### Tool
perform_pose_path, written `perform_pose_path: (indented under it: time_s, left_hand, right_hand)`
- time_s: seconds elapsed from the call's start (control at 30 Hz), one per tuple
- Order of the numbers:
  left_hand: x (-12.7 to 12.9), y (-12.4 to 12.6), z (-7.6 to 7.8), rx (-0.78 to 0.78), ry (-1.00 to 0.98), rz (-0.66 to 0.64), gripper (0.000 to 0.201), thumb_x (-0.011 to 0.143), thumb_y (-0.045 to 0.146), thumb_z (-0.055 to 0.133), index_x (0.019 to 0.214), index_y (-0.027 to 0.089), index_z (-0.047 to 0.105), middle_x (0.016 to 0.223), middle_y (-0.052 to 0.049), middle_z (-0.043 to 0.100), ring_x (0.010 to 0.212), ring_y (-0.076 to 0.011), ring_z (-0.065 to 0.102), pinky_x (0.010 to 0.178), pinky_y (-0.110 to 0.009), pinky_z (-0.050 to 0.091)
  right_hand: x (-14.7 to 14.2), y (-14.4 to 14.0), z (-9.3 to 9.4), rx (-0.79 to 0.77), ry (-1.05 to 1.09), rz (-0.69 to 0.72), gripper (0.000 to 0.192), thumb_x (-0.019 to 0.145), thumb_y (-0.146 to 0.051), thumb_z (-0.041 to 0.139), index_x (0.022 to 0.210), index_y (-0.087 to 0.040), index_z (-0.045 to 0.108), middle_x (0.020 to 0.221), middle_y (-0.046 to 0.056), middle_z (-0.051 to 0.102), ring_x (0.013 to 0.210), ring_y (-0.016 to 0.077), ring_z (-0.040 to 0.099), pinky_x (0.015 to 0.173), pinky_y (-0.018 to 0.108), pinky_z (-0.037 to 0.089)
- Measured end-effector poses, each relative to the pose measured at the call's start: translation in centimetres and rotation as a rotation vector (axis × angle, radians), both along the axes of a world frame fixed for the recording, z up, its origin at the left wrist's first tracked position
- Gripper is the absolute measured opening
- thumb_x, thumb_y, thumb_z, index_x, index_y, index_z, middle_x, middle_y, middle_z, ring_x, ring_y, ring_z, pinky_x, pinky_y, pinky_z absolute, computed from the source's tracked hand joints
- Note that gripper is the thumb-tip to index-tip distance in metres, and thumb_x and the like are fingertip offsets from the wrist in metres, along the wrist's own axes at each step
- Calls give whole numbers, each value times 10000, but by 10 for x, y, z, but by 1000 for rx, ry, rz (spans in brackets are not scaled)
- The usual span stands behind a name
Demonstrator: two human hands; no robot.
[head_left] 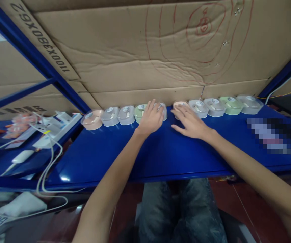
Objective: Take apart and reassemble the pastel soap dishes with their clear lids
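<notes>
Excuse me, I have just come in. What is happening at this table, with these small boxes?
A person sits at a blue table, where ten small boxes stand along the cardboard in two groups of five. The left hand lies over the grey box ending the left group; the right hand lies over the pink box starting the right group. A gap separates the groups. Whether the fingers press or only touch is unclear.
</notes>
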State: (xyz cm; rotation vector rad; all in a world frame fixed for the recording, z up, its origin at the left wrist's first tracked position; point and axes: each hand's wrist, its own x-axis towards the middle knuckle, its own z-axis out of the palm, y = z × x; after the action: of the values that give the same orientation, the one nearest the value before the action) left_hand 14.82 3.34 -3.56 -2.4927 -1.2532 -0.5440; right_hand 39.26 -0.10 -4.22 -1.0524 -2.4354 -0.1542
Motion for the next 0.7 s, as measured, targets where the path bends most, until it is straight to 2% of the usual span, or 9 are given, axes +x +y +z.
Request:
perform_pose_path:
  time_s: [0.1, 0.23, 0.33, 0.47, 0.57, 0.7]
  left_hand:
    - [-27, -3, -15, -67, 22, -38, 539, 1099, 242, 400, 1582, 53, 545, 1666, -254, 539, 1658, -392, 376, 1365, -638, 289]
    - [-30, -10, -28, -101, -13, -92, 583, 1065, 196, 413, 1608, 0, 487, 1691, -286, 493, 1640, -380, 411, 1368, -596, 309]
    - [-26, -16, -25, -102, -94, -153, 530, 1074, 195, 394, 1556, 35, 544, 1606, -264, 585, 1559, -364, 507, 1337, -590, 365]
    - [-25, -23, -15, -116, -250, -251, 454, 1118, 242, 364, 1478, 115, 610, 1413, -184, 702, 1380, -319, 618, 1245, -521, 481]
    - [-27, -25, -13, -142, -369, -259, 413, 1135, 290, 380, 1444, 167, 626, 1396, -150, 698, 1352, -299, 621, 1221, -497, 500]
    - [-26, -23, -19, -186, -473, -264, 388, 1144, 322, 399, 1417, 174, 632, 1426, -142, 688, 1383, -282, 614, 1249, -496, 474]
  right_hand:
    - [-35, 5, -21, -54, -38, 51, 821, 1028, -514, 615, 1723, -157, 363, 1795, 227, 369, 1686, 489, 274, 1336, 745, 292]
    - [-56, 8, -38, -75, -13, 76, 865, 997, -476, 651, 1735, -163, 326, 1796, 226, 364, 1680, 492, 289, 1330, 767, 290]
    - [-53, 2, -36, -58, 33, 53, 759, 1023, -456, 608, 1694, -174, 391, 1723, 228, 464, 1634, 482, 378, 1303, 765, 347]
    - [-44, -10, -28, -18, 132, -24, 699, 1007, -563, 643, 1594, -210, 505, 1459, 231, 621, 1425, 501, 551, 1210, 772, 450]
    - [-45, -14, -30, 10, 231, -129, 769, 919, -656, 739, 1531, -229, 554, 1329, 224, 604, 1316, 512, 573, 1129, 769, 509]
    - [-48, -12, -39, -14, 297, -171, 733, 856, -592, 820, 1452, -235, 588, 1392, 220, 517, 1350, 513, 536, 1102, 747, 537]
